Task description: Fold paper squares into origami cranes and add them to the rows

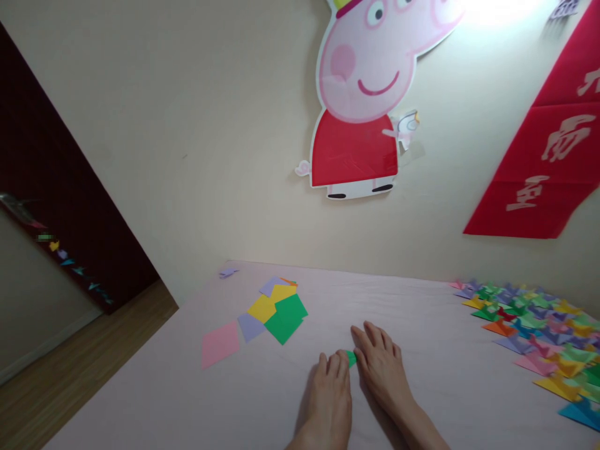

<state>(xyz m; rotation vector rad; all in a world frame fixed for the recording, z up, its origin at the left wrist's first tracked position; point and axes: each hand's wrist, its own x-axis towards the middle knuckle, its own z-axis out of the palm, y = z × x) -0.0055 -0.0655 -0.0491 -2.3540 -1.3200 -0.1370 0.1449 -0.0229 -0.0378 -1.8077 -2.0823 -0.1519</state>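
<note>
Pose: left hand (332,381) palm-down, fingers curled; right hand (380,362) palm-down, fingers extended forward. Small angular green paper piece (351,359) shows between both hands' digits; cannot tell whether either pinches it.

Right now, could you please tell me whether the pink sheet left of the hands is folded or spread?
Spread: the pink sheet lies flat on the cloth, its four-sided outline uncovered, no fold visible.

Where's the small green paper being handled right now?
Low in the head view, just right of centre, the green paper sits between the left hand and the right hand, nearer the wearer than the green squares.
</note>
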